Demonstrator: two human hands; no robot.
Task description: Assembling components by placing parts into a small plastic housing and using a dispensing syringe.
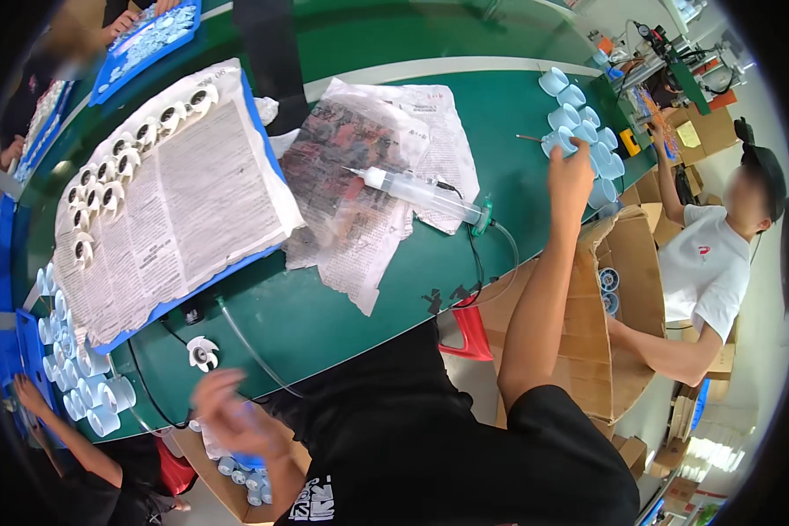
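While R hand (571,164) touches blue cup (556,140), L hand (244,425) hovers nr impeller (202,353).

Syringe (425,194) lies on newspaper (351,254) — tray (262,131) left, cups (565,117) right.

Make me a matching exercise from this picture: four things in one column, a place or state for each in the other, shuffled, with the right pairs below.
Column one
1. Right hand
2. Left hand
3. Syringe
4. Group of white finned parts

Column two
A. Clear-bodied, with a green fitting at one end
B. On the newspaper that covers a blue tray
C. With its fingers on a light blue cup
D. Blurred, near a lone white finned part

Right pairs: 1-C, 2-D, 3-A, 4-B
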